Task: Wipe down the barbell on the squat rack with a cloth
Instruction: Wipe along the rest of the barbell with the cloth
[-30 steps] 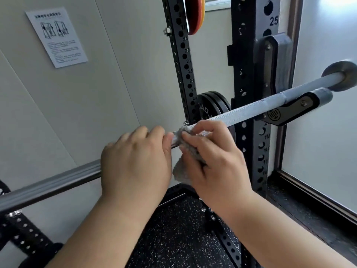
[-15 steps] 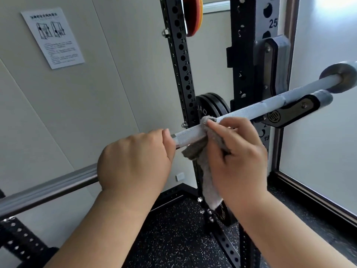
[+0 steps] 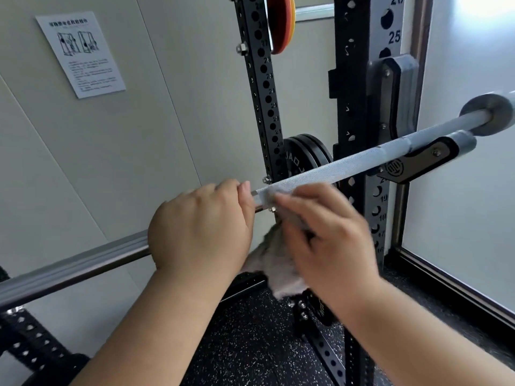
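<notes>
The silver barbell (image 3: 342, 165) runs from lower left to upper right and rests in the black J-hook (image 3: 418, 162) of the squat rack (image 3: 359, 112). My left hand (image 3: 203, 229) grips the bar's smooth part, fingers curled over it. Just to its right, my right hand (image 3: 326, 238) holds a grey cloth (image 3: 274, 263) against the knurled part; the hand is motion-blurred. The cloth's loose end hangs below the bar.
A rear perforated upright (image 3: 262, 93) carries black weight plates (image 3: 303, 157) and an orange plate (image 3: 281, 23) higher up. An instruction sheet (image 3: 80, 54) hangs on the wall. A window frame (image 3: 446, 288) lies at right, speckled rubber floor (image 3: 250, 344) below.
My right hand slid the cloth right along the knurling, then back left to beside my left hand. The left hand kept its grip on the bar.
</notes>
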Available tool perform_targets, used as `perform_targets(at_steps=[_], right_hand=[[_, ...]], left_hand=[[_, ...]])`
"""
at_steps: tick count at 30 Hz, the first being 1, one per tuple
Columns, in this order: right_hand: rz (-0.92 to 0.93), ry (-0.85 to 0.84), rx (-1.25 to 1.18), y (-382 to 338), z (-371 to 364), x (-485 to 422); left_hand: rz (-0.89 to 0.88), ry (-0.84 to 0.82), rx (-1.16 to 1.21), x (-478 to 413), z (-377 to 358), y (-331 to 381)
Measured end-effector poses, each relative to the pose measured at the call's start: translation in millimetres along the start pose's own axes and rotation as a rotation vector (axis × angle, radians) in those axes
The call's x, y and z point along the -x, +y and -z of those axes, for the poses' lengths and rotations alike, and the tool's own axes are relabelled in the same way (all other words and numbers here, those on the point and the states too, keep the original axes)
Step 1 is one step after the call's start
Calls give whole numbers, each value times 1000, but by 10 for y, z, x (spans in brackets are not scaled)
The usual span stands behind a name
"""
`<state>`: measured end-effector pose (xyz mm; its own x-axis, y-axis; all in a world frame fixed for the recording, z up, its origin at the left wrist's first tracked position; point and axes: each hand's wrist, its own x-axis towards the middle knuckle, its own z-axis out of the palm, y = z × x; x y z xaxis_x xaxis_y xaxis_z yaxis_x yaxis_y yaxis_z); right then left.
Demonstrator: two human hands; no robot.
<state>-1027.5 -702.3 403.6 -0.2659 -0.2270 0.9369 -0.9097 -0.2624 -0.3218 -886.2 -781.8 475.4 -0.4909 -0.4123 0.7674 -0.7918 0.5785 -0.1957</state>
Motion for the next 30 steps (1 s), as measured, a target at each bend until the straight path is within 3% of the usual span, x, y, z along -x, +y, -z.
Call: perform_targets(at_steps=[4,8,13,17,21,26,30], right_hand=[[-178,141,39,136,107,-119],[26,11,-30,-45,-85,44],[-191,181,34,165,73,-105],[26,14,10,-63,-81,89],[-224,161,38,203,110,-113],[-12,59,-3,-45,-134,41],[-200,182,59,220,67,-106]], left_hand=[[-30,61,2,149,-64,72],[62,-2,-31,224,-55,188],[22,34,-41,83,-62,144],[-25,42,-25,44,-46,112],[86,-85,-51,-91,64,162],[93,-166,48,-187,49,119],[105,-246,88,-241,51,89]])
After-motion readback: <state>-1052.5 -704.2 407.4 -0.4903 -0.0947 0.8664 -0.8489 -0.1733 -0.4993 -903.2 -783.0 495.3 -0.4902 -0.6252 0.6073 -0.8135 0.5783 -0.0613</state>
